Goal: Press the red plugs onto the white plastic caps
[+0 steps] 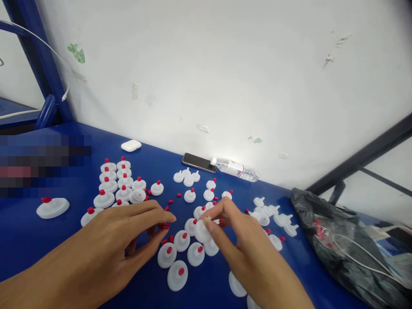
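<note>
Between the thumb and fingers of my left hand [128,240] is a small red cap [165,226]. My right hand [240,236] pinches a white funnel-shaped plastic lid [202,232] by its narrow end, just right of the left fingertips. Below the hands, several similar lids stand with red caps on their spouts, such as one capped lid [177,275] near the front. Loose red caps [170,201] lie between the hands and beyond them. More capped lids [107,184] form rows on the left, partly hidden behind my left hand.
Uncapped white lids [188,180] lie at the back, with another pile [264,212] to the right. By the wall are a white case [131,146], a phone [199,162] and a plastic bottle [234,168]. A black bag [337,240] fills the right edge of the blue table [161,161].
</note>
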